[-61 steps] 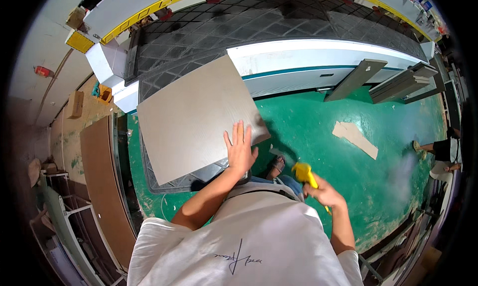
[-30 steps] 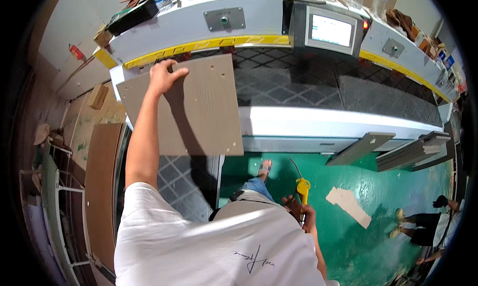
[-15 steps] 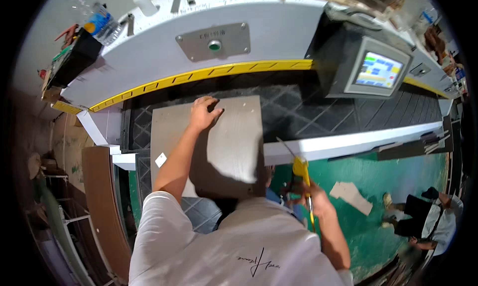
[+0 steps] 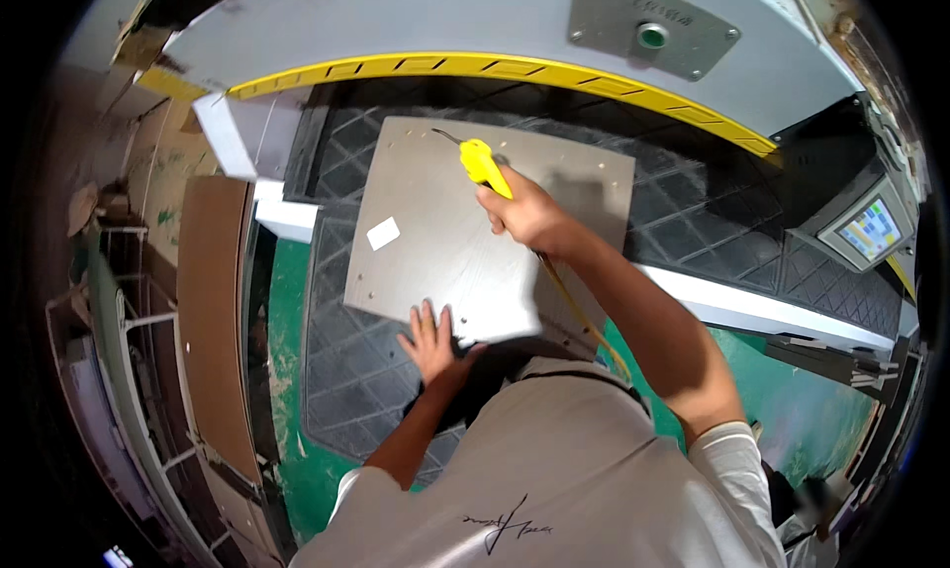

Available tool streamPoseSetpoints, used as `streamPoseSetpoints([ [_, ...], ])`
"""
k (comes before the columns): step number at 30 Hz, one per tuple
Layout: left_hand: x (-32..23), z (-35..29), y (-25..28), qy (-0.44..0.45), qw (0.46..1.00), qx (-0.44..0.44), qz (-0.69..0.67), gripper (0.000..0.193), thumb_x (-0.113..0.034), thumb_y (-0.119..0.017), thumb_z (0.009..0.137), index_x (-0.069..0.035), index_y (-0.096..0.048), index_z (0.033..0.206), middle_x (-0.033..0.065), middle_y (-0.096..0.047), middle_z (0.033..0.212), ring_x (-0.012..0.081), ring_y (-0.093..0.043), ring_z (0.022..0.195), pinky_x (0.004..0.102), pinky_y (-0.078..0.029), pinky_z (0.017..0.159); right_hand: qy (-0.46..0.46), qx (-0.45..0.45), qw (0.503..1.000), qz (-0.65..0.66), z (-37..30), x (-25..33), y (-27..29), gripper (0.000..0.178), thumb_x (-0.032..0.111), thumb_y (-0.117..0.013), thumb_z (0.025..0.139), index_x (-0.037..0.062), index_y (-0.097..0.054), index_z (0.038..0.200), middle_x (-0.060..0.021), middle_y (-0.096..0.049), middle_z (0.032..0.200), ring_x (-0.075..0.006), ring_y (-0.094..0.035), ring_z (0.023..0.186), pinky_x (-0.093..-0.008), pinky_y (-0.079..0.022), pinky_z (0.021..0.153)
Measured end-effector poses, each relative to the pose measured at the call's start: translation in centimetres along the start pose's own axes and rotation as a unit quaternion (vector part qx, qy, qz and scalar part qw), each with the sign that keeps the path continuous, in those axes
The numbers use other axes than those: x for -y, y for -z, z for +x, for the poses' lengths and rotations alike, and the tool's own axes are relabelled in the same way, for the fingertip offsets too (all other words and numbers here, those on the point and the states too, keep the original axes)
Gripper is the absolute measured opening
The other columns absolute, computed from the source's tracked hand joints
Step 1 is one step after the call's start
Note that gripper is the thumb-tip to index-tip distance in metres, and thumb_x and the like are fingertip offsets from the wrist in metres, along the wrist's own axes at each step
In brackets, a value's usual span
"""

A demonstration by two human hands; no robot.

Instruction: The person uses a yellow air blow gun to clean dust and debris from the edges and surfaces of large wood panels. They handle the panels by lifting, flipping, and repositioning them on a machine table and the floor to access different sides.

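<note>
A grey-brown wood-look panel [image 4: 465,241] with small holes along its edges lies on the dark ribbed conveyor bed. A white label [image 4: 383,234] sticks to its left part. My right hand [image 4: 526,212] is closed round the grip of a yellow air blow gun [image 4: 479,162], held over the panel. The gun's thin nozzle points toward the panel's far left corner, and its hose [image 4: 572,306] trails back toward my body. At the near edge, my left hand [image 4: 435,348] lies flat with fingers spread, touching the panel.
Beyond the panel stands a grey machine housing with a yellow strip [image 4: 445,65] and a green button [image 4: 652,36]. At the right is a touchscreen [image 4: 871,229]. A white rail [image 4: 732,301] edges the bed. A brown board [image 4: 210,321] stands at the left.
My right hand has brought the blow gun from the right side to over the panel. My left hand has moved from the far edge to the near edge. The view has shifted left.
</note>
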State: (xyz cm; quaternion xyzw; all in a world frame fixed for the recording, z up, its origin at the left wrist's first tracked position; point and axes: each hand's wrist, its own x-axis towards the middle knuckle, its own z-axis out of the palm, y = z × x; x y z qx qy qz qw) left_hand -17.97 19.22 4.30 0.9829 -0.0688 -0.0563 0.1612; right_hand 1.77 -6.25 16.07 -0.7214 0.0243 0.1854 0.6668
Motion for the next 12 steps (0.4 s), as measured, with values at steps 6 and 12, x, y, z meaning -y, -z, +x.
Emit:
streamPoseSetpoints([
  [6,-0.2,1.2,-1.9,-0.044,0.999,-0.005,-0.008,0.117,-0.079,-0.074,0.065,-0.008,-0.043,0.152,0.0193,-0.03,0.165,0.0422,-0.018,0.156,0.0801,-0.006,0.113,0.075,0.276,0.949,-0.134,-4.4,0.9,-3.5,0.034,0.033,-0.059,0.106,0.0016,-0.056,0.118,-0.0048,-0.062,0.083,-0.0133,-0.061,0.075,-0.0321,-0.051,0.069],
  [12,-0.3,1.0,-2.6,-0.05,0.998,-0.05,0.004,0.126,-0.08,-0.076,0.063,-0.009,-0.033,0.159,0.0161,-0.02,0.17,0.0412,-0.014,0.158,0.0769,-0.002,0.116,-0.089,0.128,0.946,-0.285,-11.0,2.5,7.3,0.05,0.036,-0.066,0.102,0.0087,-0.053,0.142,-0.0168,-0.067,0.115,-0.0219,-0.065,0.099,-0.0347,-0.053,0.085],
])
